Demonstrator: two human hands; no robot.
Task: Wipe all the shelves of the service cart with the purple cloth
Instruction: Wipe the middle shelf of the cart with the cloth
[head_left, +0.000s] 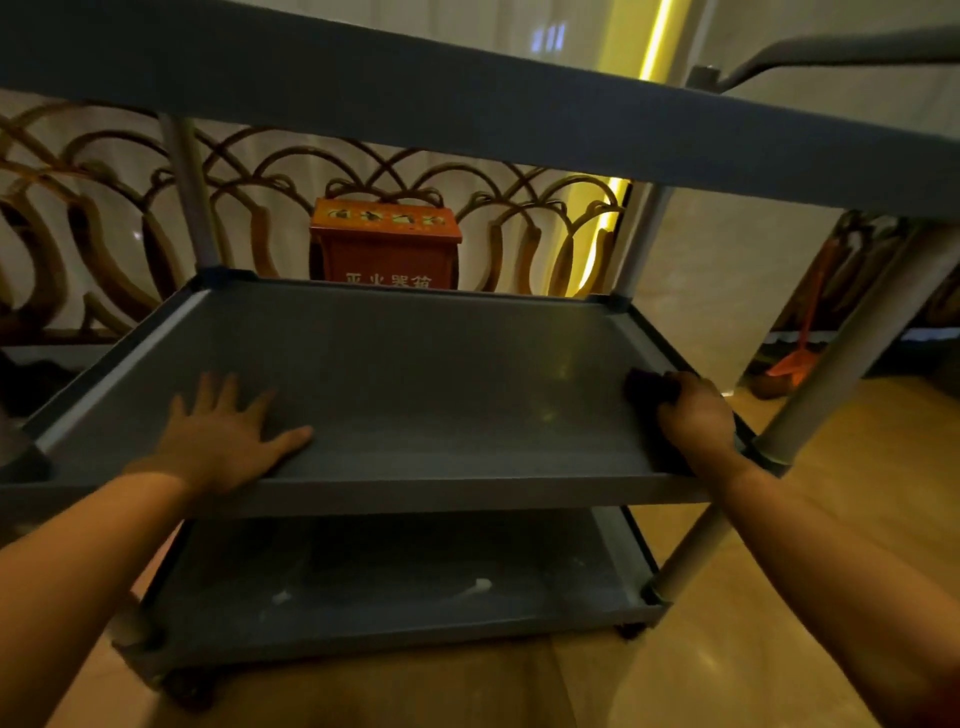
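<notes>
A grey service cart fills the view, with a top shelf (467, 104) overhead, a middle shelf (441, 374) and a bottom shelf (415, 582). My left hand (223, 441) lies flat, fingers spread, on the near left of the middle shelf. At that shelf's near right corner, my right hand (696, 415) is closed on the dark purple cloth (647, 389), which pokes out ahead of the fingers and touches the shelf surface. Pale smudges and specks show on the bottom shelf.
Behind the cart stands a red box (385, 244) with Chinese characters, in front of an ornate curved metal railing (104, 218). An orange broom (795, 358) leans at the right. Round cart posts (852, 348) rise at the corners. The floor is glossy and tan.
</notes>
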